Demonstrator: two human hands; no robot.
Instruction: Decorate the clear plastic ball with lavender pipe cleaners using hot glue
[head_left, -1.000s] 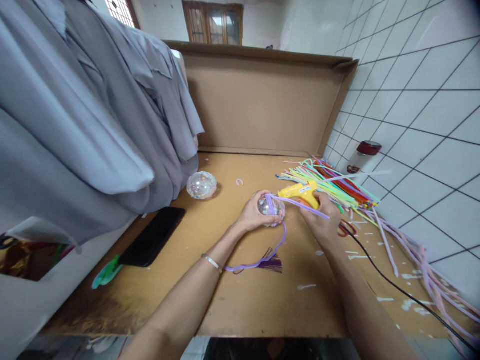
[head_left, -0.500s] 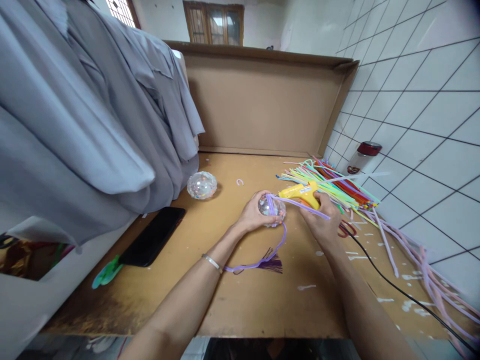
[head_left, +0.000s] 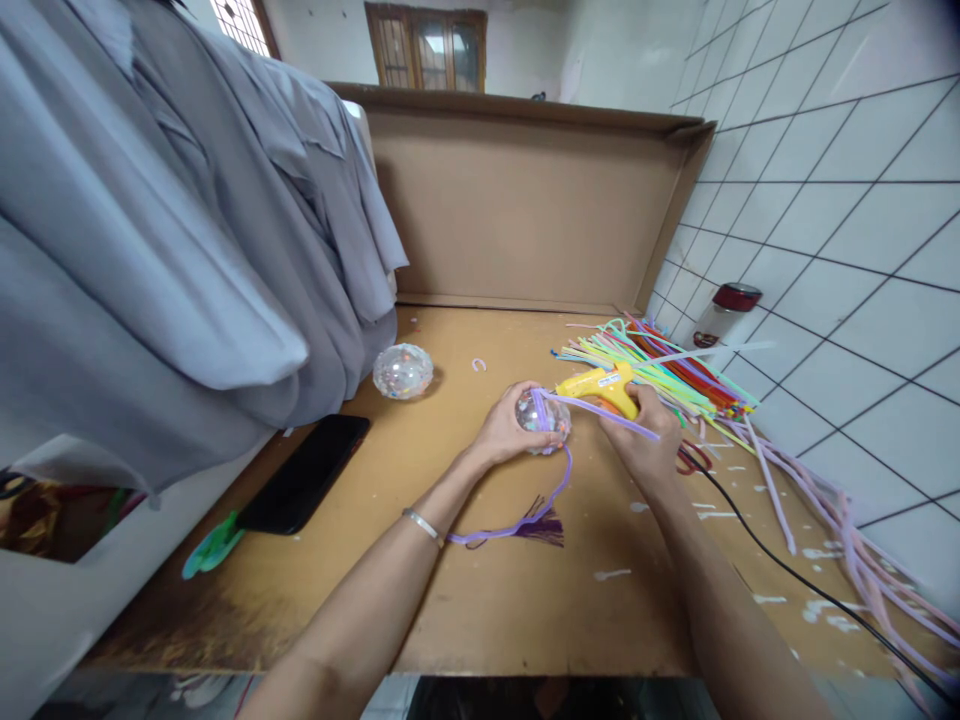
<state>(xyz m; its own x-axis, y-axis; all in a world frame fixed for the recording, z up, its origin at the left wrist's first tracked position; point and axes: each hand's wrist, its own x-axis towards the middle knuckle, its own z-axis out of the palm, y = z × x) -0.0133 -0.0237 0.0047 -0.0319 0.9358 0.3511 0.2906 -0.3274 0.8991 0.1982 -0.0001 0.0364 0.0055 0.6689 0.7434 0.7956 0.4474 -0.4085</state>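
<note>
My left hand is wrapped round a clear ball with coloured bits in it. A lilac pipe cleaner runs over the ball and sticks out to the right, while its other length curls down onto the table. In my right hand is a yellow glue gun, its nozzle against or very near the pipe cleaner at the top of the ball. Whether glue is coming out I cannot tell. Near my left wrist lies a bundle of dark purple strands.
A second clear ball rests at the left, behind a black phone. Many coloured pipe cleaners lie at the back right, by a red-lidded jar. Red-handled scissors and the glue gun's black cord are beside my right arm.
</note>
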